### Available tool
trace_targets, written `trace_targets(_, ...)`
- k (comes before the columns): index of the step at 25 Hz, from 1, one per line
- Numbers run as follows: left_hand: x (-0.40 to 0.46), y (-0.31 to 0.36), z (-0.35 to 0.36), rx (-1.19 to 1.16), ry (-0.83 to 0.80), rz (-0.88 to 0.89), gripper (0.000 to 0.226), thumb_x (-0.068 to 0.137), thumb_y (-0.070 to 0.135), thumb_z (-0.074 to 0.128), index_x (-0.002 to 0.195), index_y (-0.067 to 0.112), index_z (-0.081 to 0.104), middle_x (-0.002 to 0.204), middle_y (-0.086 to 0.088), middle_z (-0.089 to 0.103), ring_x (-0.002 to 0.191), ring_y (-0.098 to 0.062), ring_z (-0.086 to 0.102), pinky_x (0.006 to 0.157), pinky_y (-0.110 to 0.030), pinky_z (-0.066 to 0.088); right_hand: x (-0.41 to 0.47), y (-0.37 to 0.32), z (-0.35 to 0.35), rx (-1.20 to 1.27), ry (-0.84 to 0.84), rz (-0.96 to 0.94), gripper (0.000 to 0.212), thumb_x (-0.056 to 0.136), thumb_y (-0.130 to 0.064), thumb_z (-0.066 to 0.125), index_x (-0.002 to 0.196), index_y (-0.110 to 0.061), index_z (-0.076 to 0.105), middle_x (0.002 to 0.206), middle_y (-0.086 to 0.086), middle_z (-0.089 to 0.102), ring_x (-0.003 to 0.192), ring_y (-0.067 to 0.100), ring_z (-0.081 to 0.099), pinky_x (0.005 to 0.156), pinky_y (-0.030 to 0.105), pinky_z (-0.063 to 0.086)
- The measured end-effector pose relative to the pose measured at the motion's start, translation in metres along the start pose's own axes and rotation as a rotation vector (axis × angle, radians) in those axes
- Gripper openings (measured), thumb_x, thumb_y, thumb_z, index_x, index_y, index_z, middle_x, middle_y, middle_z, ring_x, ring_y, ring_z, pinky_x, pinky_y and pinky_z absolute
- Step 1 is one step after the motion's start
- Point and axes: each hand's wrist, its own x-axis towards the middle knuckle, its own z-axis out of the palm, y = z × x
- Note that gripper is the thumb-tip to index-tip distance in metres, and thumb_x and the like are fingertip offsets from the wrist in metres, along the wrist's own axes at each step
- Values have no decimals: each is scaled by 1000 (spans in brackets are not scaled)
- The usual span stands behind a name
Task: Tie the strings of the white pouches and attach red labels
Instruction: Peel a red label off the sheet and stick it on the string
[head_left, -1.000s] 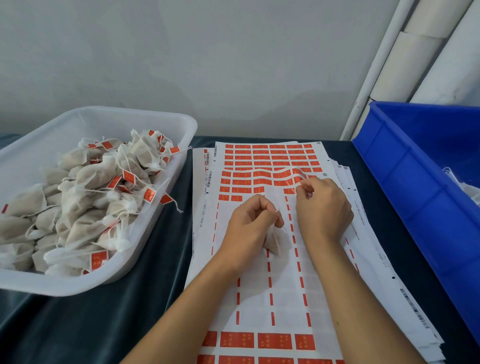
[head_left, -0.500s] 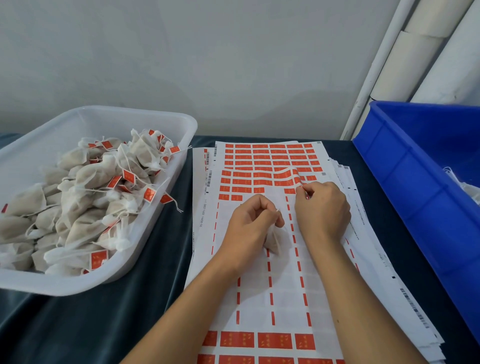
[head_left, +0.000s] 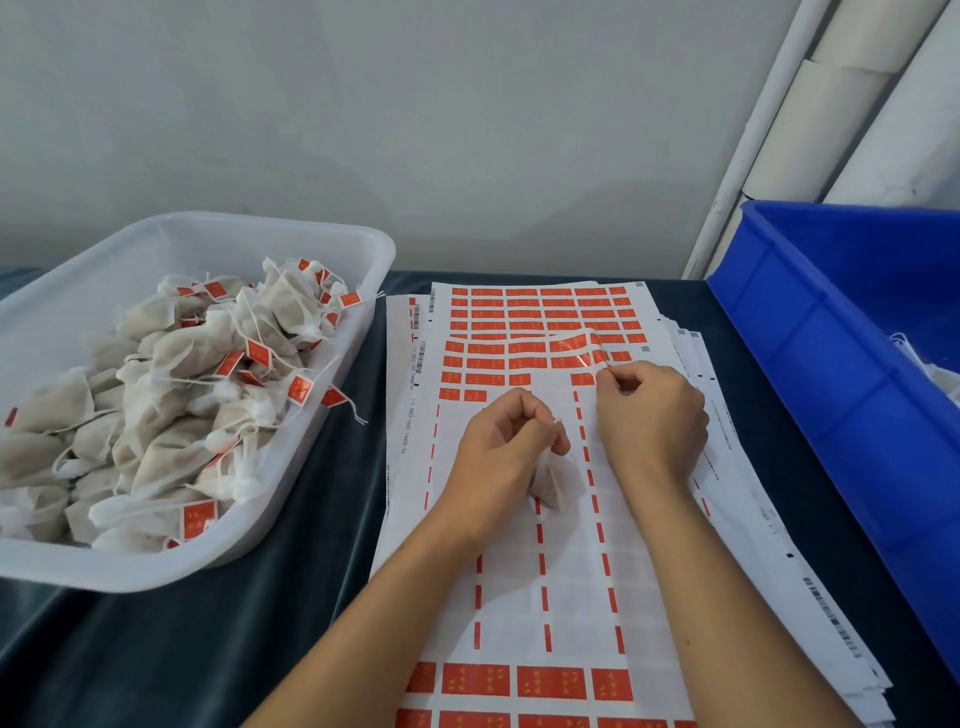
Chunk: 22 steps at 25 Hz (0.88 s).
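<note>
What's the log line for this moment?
left hand: holds pouch | right hand: peeling label off sheet | tray: labelled pouches

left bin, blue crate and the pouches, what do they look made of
Left bin: looks like translucent white plastic, smooth with a dull sheen; the pouches show faintly through its wall. Blue crate: opaque moulded plastic, probably rigid, with ribs on its side. Pouches: thin white fabric or non-woven mesh, matt and crumpled, a brownish filling showing through; which one I cannot tell.

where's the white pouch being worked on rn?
Head view, centre: the small white fabric pouch hangs from the left hand, over the red label sheet, beside the right hand.
</note>
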Motion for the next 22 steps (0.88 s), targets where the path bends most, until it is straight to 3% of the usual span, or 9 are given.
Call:
trace_targets(9, 0, 1, 1, 10, 2, -5, 18, 90, 28, 50, 83, 17, 64, 85, -1, 72, 84, -11, 68, 79, -20, 56, -5, -5, -1, -188, 37, -136, 23, 96, -38, 67, 108, -20, 78, 101, 2, 78, 73, 18, 70, 64, 20, 43)
trace_targets(14, -1, 1, 0, -12, -7, -4, 17, 92, 24, 51, 83, 17, 63, 85, -2, 72, 84, -11, 67, 73, -23, 56, -7, -6, -2, -217, 70, -181, 19, 93, -36, 72, 102, -20, 79, 93, 2, 77, 62, 13, 61, 58, 13, 28)
trace_targets(18, -1, 1, 1, -23, -9, -10, 15, 88, 28, 51, 81, 20, 63, 84, 0, 72, 85, -12, 68, 71, -25, 54, -7, -6, -2, -215, 73, -249, 25, 91, -35, 74, 107, -18, 79, 99, 5, 77, 74, 19, 66, 64, 22, 44)
trace_targets(22, -1, -1, 2, -3, -16, 5, 16, 91, 27, 52, 84, 20, 64, 83, 2, 71, 84, -11, 68, 78, -17, 54, -8, -9, -3, -210, 61, -239, 29, 92, -35, 73, 112, -15, 78, 105, 7, 76, 83, 22, 68, 72, 33, 55)
